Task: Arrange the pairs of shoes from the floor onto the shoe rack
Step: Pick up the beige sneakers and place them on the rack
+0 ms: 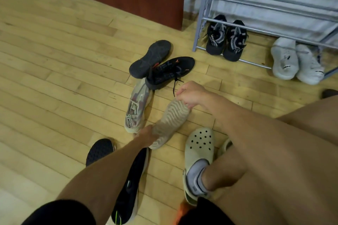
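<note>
Both ends of the upturned beige shoe [169, 124] at frame centre were pinched closed by the left hand [146, 136] and right hand [190, 93], so a loose toe-end hold could have let it drop.

matt wood floor [54, 71], seemingly metal rack [274, 3]

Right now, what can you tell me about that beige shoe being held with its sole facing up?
The beige shoe is turned sole-up, showing a tan, wavy-ribbed tread that looks like rubber. It lies slanted just above or on the wooden floor. The left hand grips its near end and the right hand grips its far end. Its upright mate, a worn beige knit sneaker with printed lettering, lies close beside it on the left. Its upper is hidden.
</note>
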Motion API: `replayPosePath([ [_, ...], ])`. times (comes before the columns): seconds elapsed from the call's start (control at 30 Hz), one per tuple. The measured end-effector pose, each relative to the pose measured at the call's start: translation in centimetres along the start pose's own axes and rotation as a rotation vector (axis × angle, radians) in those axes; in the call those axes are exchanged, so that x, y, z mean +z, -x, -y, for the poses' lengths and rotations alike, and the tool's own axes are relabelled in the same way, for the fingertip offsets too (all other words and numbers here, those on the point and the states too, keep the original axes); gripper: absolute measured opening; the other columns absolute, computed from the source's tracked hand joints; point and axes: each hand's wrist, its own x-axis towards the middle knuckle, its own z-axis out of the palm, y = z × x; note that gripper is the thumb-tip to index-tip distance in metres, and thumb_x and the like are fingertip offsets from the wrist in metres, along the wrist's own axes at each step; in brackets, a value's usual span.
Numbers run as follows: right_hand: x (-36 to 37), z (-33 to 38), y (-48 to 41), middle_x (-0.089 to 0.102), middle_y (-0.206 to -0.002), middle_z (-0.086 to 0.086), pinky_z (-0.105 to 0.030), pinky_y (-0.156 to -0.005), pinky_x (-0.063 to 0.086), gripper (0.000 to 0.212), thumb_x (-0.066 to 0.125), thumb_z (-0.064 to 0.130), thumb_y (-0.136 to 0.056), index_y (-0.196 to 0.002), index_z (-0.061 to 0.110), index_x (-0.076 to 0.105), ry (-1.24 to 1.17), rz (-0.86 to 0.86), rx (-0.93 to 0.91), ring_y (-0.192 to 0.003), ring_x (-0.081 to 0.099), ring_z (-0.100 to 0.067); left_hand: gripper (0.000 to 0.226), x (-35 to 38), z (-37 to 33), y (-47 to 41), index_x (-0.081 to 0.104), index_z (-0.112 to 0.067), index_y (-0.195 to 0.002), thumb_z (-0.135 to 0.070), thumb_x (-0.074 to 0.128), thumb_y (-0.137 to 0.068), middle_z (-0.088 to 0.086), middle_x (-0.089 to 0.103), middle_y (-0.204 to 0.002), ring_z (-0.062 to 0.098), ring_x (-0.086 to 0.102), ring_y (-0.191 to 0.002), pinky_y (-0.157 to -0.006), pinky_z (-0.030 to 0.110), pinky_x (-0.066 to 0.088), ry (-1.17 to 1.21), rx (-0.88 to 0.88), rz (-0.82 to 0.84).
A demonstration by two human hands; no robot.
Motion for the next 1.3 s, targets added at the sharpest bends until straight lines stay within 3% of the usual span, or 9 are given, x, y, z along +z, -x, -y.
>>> replayPosePath([
  [0.17, -0.1, -0.4, -0.1, 0.065, -0.110, -0.006, -0.033, -0.081, 0.060, 0.025, 0.055, 0.015, -0.091, -0.112, 0.017, 0.068, 0.005, 0.000, 0.012, -0.096, 0.065, -0.023, 0.073, -0.5, -0.7, -0.5, 0.057, -0.003, -0.121, -0.044, 0.079, -0.065, 0.009, 0.062, -0.118, 0.027, 0.057, -0.107, -0.079, 0.032, 0.047, 0.035, -0.058, 0.057],
  [0.37, -0.1, -1.2, 0.3, 0.064, -0.117, -0.008, -0.032, -0.081, 0.059, 0.025, 0.057, 0.015, -0.091, -0.114, 0.017, 0.067, 0.054, 0.035, 0.027, -0.101, 0.065, -0.023, 0.038, -0.5, -1.7, 0.7, 0.067, 0.002, -0.089, -0.030, 0.075, -0.070, 0.001, 0.052, -0.069, 0.019, 0.053, -0.069, -0.057, 0.029, 0.044, 0.154, -0.021, 0.052],
  [0.63, 0.0, -2.2, 1.3, 0.066, -0.114, -0.016, -0.041, -0.083, 0.059, 0.042, 0.053, 0.029, -0.094, -0.129, 0.006, 0.054, 0.025, 0.074, 0.155, -0.096, 0.066, -0.027, 0.020, -5.1, -5.1, 3.9, 0.073, -0.012, -0.076, -0.026, 0.077, -0.062, -0.003, 0.062, -0.063, 0.014, 0.057, -0.060, -0.048, 0.028, 0.048, 0.091, 0.131, -0.331],
  [0.73, -0.2, -1.5, 1.9, 0.060, -0.124, -0.020, -0.042, -0.072, 0.061, 0.062, 0.055, 0.051, -0.091, -0.136, 0.010, 0.046, -0.319, 0.170, 0.246, -0.095, 0.065, -0.032, 0.045, -5.8, -7.3, 5.2, 0.071, -0.017, -0.102, -0.038, 0.080, -0.064, -0.003, 0.059, -0.083, 0.015, 0.054, -0.072, -0.057, 0.026, 0.043, 0.030, 0.257, -0.555],
  [0.83, -1.0, -0.6, 2.0, 0.066, -0.111, -0.016, -0.039, -0.057, 0.061, 0.050, 0.067, 0.045, -0.085, -0.123, 0.013, 0.059, -0.663, 0.053, 0.230, -0.083, 0.068, -0.027, 0.050, -6.0, -10.2, 6.6, 0.063, -0.019, -0.116, -0.038, 0.075, -0.072, 0.001, 0.056, -0.105, 0.020, 0.053, -0.093, -0.071, 0.029, 0.044, -0.136, 0.434, -0.692],
  [0.9, -1.7, -0.8, 2.0, 0.069, -0.093, -0.014, -0.038, -0.054, 0.061, 0.039, 0.073, 0.030, -0.083, -0.114, 0.008, 0.064, -0.746, -0.056, 0.226, -0.073, 0.068, -0.025, 0.043, -6.7, -11.6, 7.2, 0.062, -0.017, -0.116, -0.036, 0.069, -0.078, 0.004, 0.057, -0.106, 0.023, 0.054, -0.097, -0.077, 0.032, 0.044, -0.183, 0.519, -0.652],
  [1.0, -2.7, -1.4, 2.3, 0.068, -0.105, -0.017, -0.042, -0.067, 0.060, 0.035, 0.070, 0.014, -0.082, -0.115, 0.007, 0.061, -0.782, -0.154, 0.217, -0.087, 0.068, -0.031, 0.031, -8.9, -12.1, 7.7, 0.067, -0.015, -0.107, -0.036, 0.060, -0.086, 0.005, 0.064, -0.102, 0.024, 0.057, -0.099, -0.086, 0.042, 0.046, -0.072, 0.599, -0.434],
  [1.17, -5.3, 0.8, 3.7, 0.071, -0.102, -0.011, -0.034, -0.061, 0.060, 0.029, 0.068, 0.013, -0.083, -0.110, 0.008, 0.063, -0.879, -0.093, -0.021, -0.086, 0.068, -0.023, 0.091, -12.6, -11.9, 9.5, 0.029, -0.028, -0.143, -0.045, 0.078, -0.068, 0.002, 0.036, -0.132, 0.015, 0.033, -0.121, -0.098, 0.027, 0.032, 0.226, 0.489, -0.386],
  [1.3, -8.0, 3.2, 5.3, 0.072, -0.103, -0.012, -0.039, -0.067, 0.062, 0.028, 0.069, 0.013, -0.082, -0.110, 0.005, 0.066, -0.904, -0.055, -0.146, -0.088, 0.070, -0.026, 0.096, -16.0, -13.3, 11.7, 0.027, -0.025, -0.137, -0.037, 0.085, -0.061, -0.001, 0.047, -0.130, 0.015, 0.047, -0.122, -0.098, 0.029, 0.044, 0.403, 0.569, -0.421],
])
